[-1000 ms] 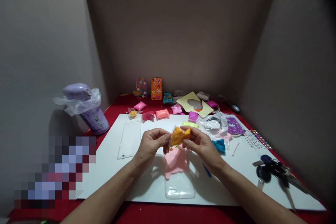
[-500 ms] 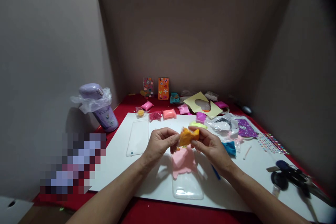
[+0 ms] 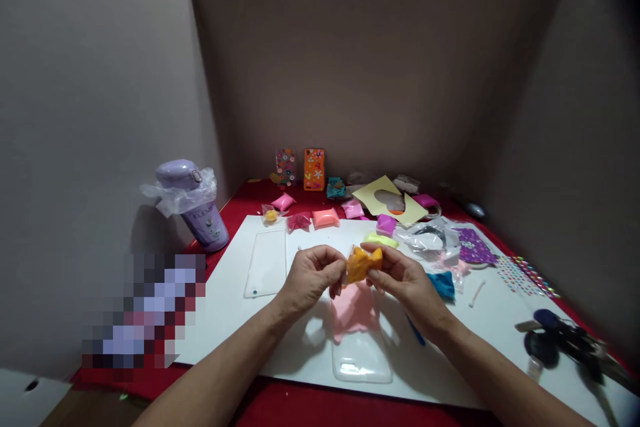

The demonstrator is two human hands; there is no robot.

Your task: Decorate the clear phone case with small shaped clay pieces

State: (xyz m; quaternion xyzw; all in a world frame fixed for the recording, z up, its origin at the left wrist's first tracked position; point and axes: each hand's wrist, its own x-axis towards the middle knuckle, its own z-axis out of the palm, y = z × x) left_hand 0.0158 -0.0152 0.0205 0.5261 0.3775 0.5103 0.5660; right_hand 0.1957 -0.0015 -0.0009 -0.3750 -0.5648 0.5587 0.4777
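Note:
A small packet of orange modelling clay is held up between my two hands over the white board. The thumb and fingers of my left hand pinch its left edge, where a bit of clear wrapper shows. My right hand grips its right side between thumb and fingers. Directly below lies a clear phone case, partly covered by a flat, ragged sheet of pink clay. The upper end of that case is hidden behind my hands. A blue stick lies beside my right wrist.
Another clear phone case lies left on the white board. Clay packets, plastic bags and a yellow cut-out card lie behind. Right are a teal packet, a cotton swab and scissors. A purple tumbler stands left.
The camera view has shifted slightly, so everything sits a little further right. Both hands keep hold of the orange clay packet, with little change in grip.

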